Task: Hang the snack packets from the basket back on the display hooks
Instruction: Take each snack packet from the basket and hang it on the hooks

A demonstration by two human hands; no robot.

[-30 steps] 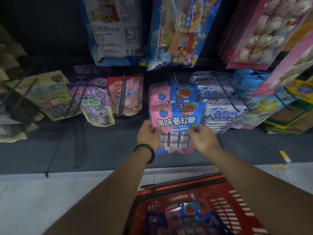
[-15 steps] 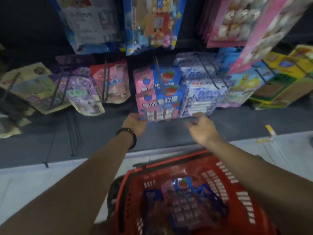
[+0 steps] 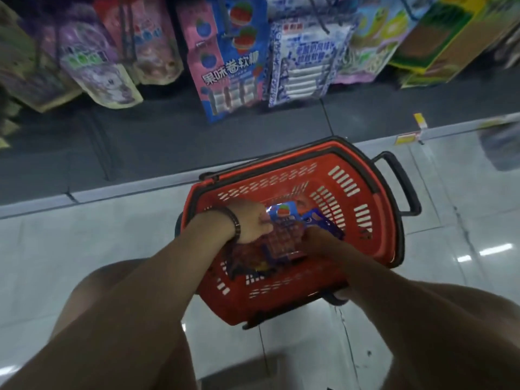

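Pale glossy floor tiles fill the lower half of the view, meeting the dark base shelf of a snack display that runs across the top. Rows of packets hang from that display on thin dark hooks: purple packets on the left, pink-and-blue packets in the middle, and blue-and-white packets just beside them on the right. A small yellow price tag sits on the shelf edge further right.

On the floor in front of the shelf stands a red basket with slotted walls and a black handle folded down at its far right side. Both forearms reach down into it.

Inside the basket, a pink-and-blue snack packet lies on top of other blurred packets, with a dark purple packet touching its right side. The left grip pinches the snack packet's left edge between thumb and fingers. The right grip has its fingers curled onto the right edge of the same packet. A dark wristband circles the left wrist.
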